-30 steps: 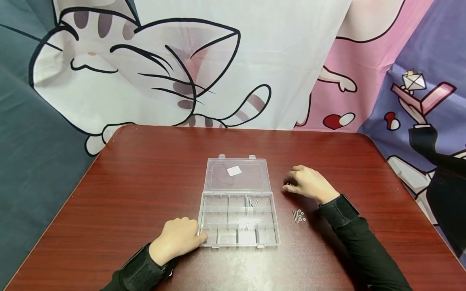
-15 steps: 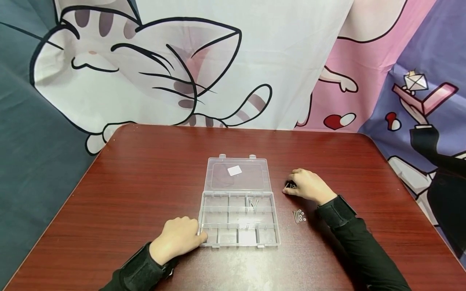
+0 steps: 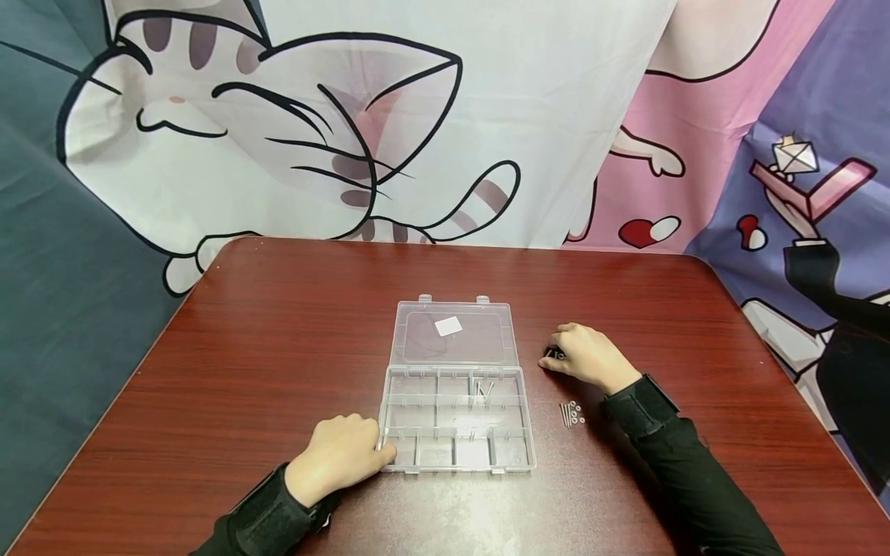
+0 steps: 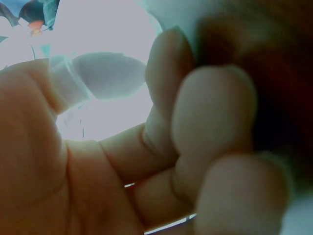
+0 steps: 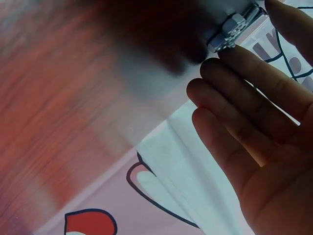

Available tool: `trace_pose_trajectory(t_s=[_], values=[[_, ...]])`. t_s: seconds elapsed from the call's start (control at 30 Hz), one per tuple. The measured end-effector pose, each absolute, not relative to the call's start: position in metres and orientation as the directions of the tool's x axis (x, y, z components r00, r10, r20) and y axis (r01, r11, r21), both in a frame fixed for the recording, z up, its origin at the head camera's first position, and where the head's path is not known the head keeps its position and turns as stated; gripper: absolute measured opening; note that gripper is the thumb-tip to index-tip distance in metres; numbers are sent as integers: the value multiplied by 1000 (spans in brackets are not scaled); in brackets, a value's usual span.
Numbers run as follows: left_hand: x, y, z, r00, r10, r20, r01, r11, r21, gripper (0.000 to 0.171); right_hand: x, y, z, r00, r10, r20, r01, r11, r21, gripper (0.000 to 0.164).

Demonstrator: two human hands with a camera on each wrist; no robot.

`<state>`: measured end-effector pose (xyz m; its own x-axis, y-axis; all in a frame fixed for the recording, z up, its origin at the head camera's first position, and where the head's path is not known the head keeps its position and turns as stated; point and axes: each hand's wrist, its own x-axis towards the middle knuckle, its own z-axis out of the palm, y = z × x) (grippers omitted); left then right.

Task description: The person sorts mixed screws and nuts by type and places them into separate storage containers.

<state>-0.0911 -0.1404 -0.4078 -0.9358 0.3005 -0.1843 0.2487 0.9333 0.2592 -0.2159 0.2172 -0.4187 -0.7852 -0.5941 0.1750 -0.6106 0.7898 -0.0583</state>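
Red-brown table point(image 3: 278, 347), patterned curtain point(image 3: 542, 116) at twelve o'clock. Left hand point(image 3: 341, 454) pinches the central box point(image 3: 455, 469) at its eight o'clock; right hand point(image 3: 592, 357), thumb and forefinger apart, touches fasteners point(image 5: 229, 32) at two o'clock.

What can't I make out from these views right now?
Head view: how many metal pieces lie at the right hand; it partly hides them, in shadow.
Right wrist view: whether that hand grips them; they sit dark and small near the top edge.
Head view: whether the rings beside the screws are nuts or washers; too small.
Left wrist view: what the clear box holds; glare washes it out.
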Motion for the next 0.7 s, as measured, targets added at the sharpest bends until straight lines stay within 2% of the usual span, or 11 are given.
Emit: trace_pose_trajectory(t_s=[0.4,0.7], values=[[-92,-141,-409,-936,297,-186,246,935,256,34,-215,218,-421,-770,-603,209,-625,779,-57,25],[-92,-141,-409,-936,300,-184,248,933,261,34,-218,218,-422,-768,-607,202,-633,767,-105,22]])
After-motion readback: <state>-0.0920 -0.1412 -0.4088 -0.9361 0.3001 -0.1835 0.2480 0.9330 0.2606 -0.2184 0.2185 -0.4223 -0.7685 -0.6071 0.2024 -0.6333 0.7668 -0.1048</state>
